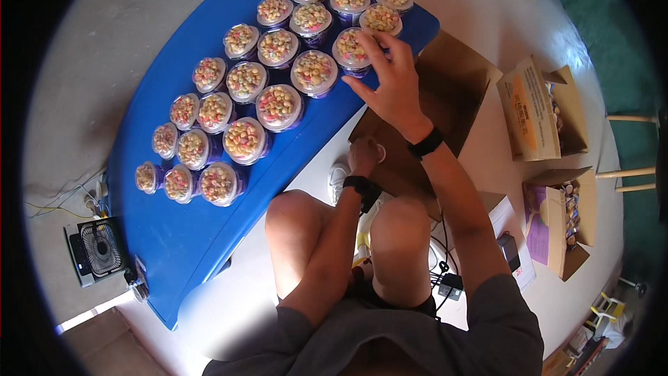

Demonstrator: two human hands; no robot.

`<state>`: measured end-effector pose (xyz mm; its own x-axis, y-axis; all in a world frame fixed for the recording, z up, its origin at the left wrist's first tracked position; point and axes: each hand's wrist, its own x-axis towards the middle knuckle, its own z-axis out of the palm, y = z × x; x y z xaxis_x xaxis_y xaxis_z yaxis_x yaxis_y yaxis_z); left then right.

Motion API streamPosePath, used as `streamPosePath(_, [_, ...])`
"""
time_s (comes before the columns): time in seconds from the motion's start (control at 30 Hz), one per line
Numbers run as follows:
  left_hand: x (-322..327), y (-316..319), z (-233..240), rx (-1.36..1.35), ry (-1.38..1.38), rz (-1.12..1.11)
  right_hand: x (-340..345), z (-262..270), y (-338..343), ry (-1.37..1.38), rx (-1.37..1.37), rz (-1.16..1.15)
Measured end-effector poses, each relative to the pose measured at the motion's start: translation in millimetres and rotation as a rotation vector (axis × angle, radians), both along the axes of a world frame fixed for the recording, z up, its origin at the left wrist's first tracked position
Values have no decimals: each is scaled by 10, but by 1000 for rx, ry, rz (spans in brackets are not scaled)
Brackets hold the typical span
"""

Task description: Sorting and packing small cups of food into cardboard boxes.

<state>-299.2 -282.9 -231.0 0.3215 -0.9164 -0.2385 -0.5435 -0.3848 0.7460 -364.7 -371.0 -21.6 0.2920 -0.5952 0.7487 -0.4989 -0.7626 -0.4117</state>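
Rows of plastic cups with clear domed lids point(243, 141), filled with colourful ring cereal, stand on a blue table point(209, 240). My right hand point(391, 75) is over the table's near edge, fingers apart, beside a cereal cup point(353, 49); whether the fingertips touch it is unclear. My left hand point(364, 155) is lowered into an open cardboard box point(454, 94) between my knees and the table. A pale round rim point(381, 153) shows at its fingers, but the rest is hidden in shadow. Black bands are on both wrists.
Two open cartons point(535, 115) point(553, 219) of small packets stand on the floor at the right. A white box point(514, 256) with a dark device on it is beside my right arm. Black cables point(443, 266) lie near my knee. A fan point(102, 248) stands left of the table.
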Motion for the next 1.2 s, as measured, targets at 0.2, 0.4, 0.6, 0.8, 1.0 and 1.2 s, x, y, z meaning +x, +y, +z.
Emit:
streamPosePath(0.2, [-21,-15,-3,-1,29,-54,-183,-87,50,-1,-30,-6])
streamPosePath(0.4, [464,-190,-445,-224,-130,-675,-502,-284,487,-848,1006,158])
streamPosePath(0.6, [-42,-155,750,-97,1582,-271,-1142,-921,290,-578,1550,141])
streamPosePath(0.8, [-77,-157,544,4,1074,-172,-1004,-1040,261,-285,1502,9])
streamPosePath(1.0, [-41,-259,161,92,1152,23,-976,-1548,-182,107,1574,488])
streamPosePath(1.2, [-116,-317,-219,248,864,252,-1342,-2645,-321,587,1350,96])
